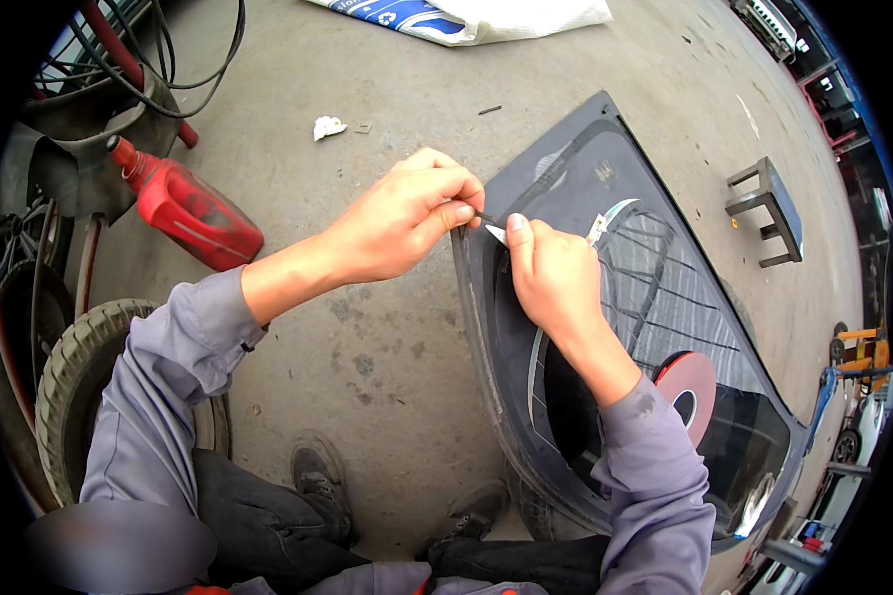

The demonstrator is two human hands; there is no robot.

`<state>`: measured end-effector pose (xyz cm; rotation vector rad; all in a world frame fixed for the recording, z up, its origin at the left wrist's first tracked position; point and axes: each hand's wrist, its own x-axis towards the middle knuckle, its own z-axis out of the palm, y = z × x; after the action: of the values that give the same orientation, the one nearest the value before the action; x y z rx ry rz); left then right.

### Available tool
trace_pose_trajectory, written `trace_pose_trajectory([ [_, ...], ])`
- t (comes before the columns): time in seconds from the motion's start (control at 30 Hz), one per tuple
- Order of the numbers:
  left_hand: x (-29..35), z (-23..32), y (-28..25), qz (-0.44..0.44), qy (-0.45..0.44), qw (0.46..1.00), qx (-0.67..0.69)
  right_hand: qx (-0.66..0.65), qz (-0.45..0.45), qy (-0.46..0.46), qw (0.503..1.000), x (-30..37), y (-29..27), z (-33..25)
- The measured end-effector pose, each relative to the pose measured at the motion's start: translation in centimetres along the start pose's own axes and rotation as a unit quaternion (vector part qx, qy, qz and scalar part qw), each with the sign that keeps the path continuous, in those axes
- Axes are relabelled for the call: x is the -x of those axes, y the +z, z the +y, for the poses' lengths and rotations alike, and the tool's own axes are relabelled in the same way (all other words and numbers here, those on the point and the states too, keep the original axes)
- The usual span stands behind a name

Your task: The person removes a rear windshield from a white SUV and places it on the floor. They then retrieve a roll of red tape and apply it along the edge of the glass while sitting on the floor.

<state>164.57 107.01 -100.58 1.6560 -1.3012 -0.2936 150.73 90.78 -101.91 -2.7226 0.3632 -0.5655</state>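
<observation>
A thin dark strip (484, 216) is pinched between the thumb and fingers of the left hand (407, 213), at the left corner of the dark panel (566, 169) — whether it is stuck there cannot be told — while a pale-tipped tool (497, 235) is gripped in the closed right hand (563, 278) just beside it. The strip should prove light and limp, best taken by its end; the panel, with a tape roll (702, 377) lying on it, looks stiff and is best held by its rim.
</observation>
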Motion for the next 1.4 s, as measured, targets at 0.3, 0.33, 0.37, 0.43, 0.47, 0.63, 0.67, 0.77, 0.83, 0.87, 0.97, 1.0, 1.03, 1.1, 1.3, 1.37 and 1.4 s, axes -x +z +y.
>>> trace_pose_trajectory([
  [0.3,0.3,0.9,0.4,0.030,0.030,0.997,-0.062,0.090,0.021,-0.044,0.995,0.1,0.4,-1.2],
  [0.33,0.3,0.9,0.2,0.023,0.026,0.998,-0.060,0.102,0.028,-0.054,0.993,0.1,0.4,-1.2],
  [0.37,0.2,0.8,0.2,0.017,0.022,0.998,-0.057,0.106,0.032,-0.056,0.992,0.1,0.4,-1.2],
  [0.43,0.0,1.0,0.1,0.004,0.015,0.998,-0.055,0.114,0.042,-0.061,0.991,0.0,0.5,-1.3],
  [0.47,-0.1,1.1,0.0,-0.001,0.012,0.998,-0.055,0.118,0.038,-0.059,0.991,0.0,0.6,-1.3],
  [0.63,-0.8,0.6,0.5,-0.006,0.021,0.998,-0.052,0.126,0.037,-0.041,0.990,0.3,0.8,-1.9],
  [0.67,-1.0,0.5,0.6,-0.005,0.008,0.999,-0.037,0.125,0.015,-0.021,0.992,0.4,0.6,-2.3],
  [0.77,-1.7,0.6,0.6,-0.019,-0.014,0.999,-0.023,0.125,-0.028,0.025,0.991,0.4,0.1,-3.1],
  [0.83,-1.8,0.6,0.5,-0.030,-0.020,0.999,-0.013,0.127,-0.025,0.035,0.991,0.5,0.3,-3.1],
  [0.87,-1.8,0.6,0.5,-0.036,-0.023,0.999,-0.008,0.125,-0.021,0.030,0.992,0.6,0.4,-3.0],
  [0.97,-1.7,0.7,0.2,-0.043,-0.046,0.998,-0.007,0.115,-0.003,0.016,0.993,0.7,0.5,-2.7],
  [1.0,-1.8,0.7,0.0,-0.047,-0.040,0.998,-0.015,0.109,0.004,0.012,0.994,0.7,0.5,-2.6],
  [1.03,-1.9,0.8,-0.1,-0.051,-0.036,0.998,-0.022,0.102,0.010,0.007,0.995,0.8,0.5,-2.5],
  [1.1,-1.9,0.8,-0.2,-0.055,-0.028,0.998,-0.028,0.115,0.025,-0.013,0.993,0.5,0.6,-2.5],
  [1.3,-2.1,1.0,-0.5,-0.080,-0.019,0.996,-0.031,0.102,0.054,-0.130,0.985,-1.0,0.8,-0.2],
  [1.37,-2.0,0.9,-0.6,-0.080,0.000,0.996,-0.048,0.099,0.036,-0.155,0.982,-1.5,0.4,0.5],
  [1.4,-1.9,0.9,-0.5,-0.074,0.008,0.996,-0.044,0.093,0.041,-0.167,0.981,-1.7,0.5,0.7],
])
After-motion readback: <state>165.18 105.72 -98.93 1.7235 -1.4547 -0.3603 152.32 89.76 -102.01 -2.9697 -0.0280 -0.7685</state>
